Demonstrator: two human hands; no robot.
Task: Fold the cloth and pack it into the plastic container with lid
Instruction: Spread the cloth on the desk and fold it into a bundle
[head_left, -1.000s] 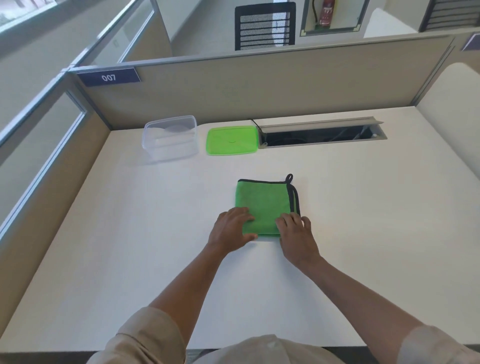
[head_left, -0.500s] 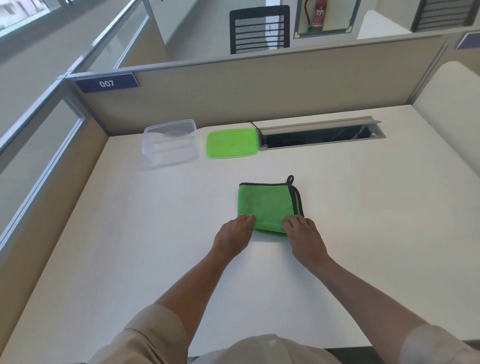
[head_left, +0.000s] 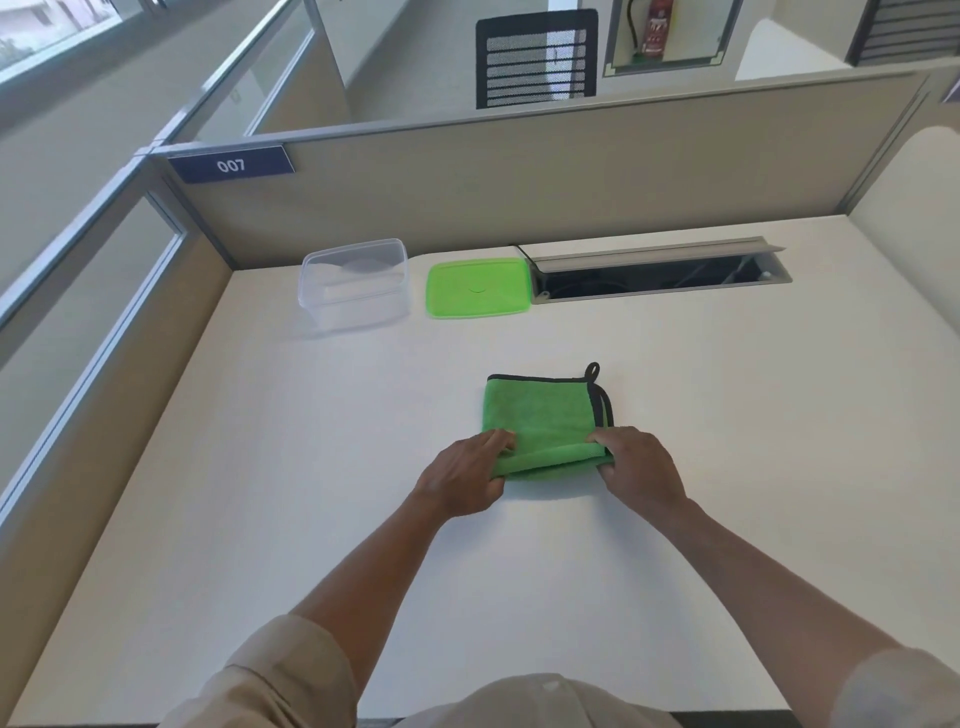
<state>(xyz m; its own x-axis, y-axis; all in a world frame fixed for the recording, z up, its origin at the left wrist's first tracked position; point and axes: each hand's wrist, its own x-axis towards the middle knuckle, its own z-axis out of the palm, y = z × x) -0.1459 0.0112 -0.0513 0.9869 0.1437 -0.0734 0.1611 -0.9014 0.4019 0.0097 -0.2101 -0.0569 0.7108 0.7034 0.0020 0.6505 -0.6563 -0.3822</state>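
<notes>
A green cloth (head_left: 540, 415) with black trim and a small loop lies folded into a square at the middle of the white desk (head_left: 260, 467). My left hand (head_left: 462, 478) pinches its near left corner and my right hand (head_left: 639, 467) pinches its near right corner. The near edge is lifted off the desk and curls up between them. The clear plastic container (head_left: 353, 283) stands open at the back left. Its green lid (head_left: 478, 287) lies flat on the desk just right of it.
An open cable slot (head_left: 654, 273) with a raised metal flap runs along the back of the desk, right of the lid. Beige partition walls (head_left: 519, 182) close the desk at the back and left. A rounded white panel stands at the right.
Both hands slid back from resting flat on the cloth to its near corners and gripped them. The near edge has come up off the desk.
</notes>
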